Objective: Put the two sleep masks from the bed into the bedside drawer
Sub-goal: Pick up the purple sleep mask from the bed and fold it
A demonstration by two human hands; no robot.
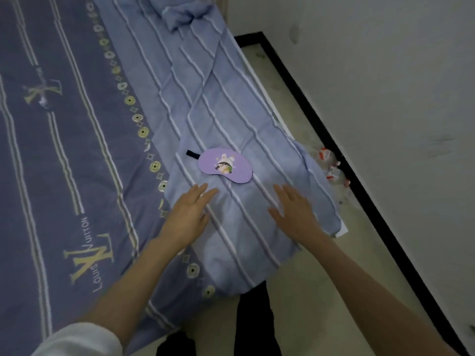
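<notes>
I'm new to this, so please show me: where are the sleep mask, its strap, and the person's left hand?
sleep mask (226,164), head view, purple front.
strap (192,154), head view, dark end.
left hand (189,214), head view, back of hand.

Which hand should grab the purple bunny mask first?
Probably the left hand. Its fingertips lie just below the purple sleep mask and point towards it. The right hand, also open and empty, is a bit farther off to the side.

Sleep mask (225,164): lilac w/ cartoon print, black strap. Blanket (231,119): light blue w/ white stripes. Bedsheet (51,150): darker blue-grey w/ pale stripes, yellowish flower motifs & gold lettering. Floor (321,291) beige; baseboard (359,183) black; wall (385,60) off-white; sleeve (82,340) white.
</notes>
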